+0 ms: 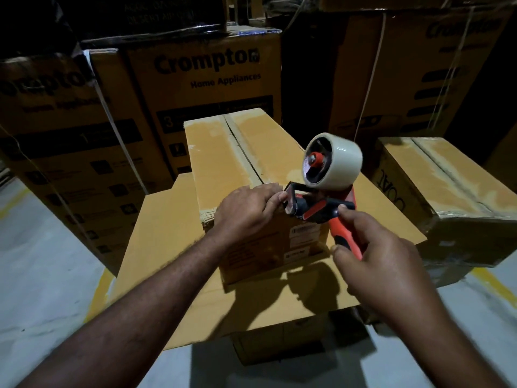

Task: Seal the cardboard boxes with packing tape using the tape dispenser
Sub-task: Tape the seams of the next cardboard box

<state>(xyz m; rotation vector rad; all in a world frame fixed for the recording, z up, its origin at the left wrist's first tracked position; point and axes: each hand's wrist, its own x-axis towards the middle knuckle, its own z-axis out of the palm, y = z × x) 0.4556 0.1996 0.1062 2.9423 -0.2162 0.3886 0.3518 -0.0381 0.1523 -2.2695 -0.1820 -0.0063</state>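
A long cardboard box (pixel 223 152) lies in front of me on a wider flat carton (pixel 167 247), its two top flaps meeting along a center seam. My right hand (pixel 380 264) grips the orange handle of a tape dispenser (pixel 321 208) that carries a roll of clear tape (pixel 335 161). The dispenser's front end sits at the near top edge of the box. My left hand (pixel 246 211) rests on that same edge, and its fingertips pinch at the dispenser's mouth, where the tape end would be; the tape itself is too clear to make out.
A second cardboard box (pixel 453 191) sits to the right on the floor. Tall printed appliance cartons (pixel 207 79) are stacked behind and to the left. Grey floor with yellow lines (pixel 492 284) lies on both sides.
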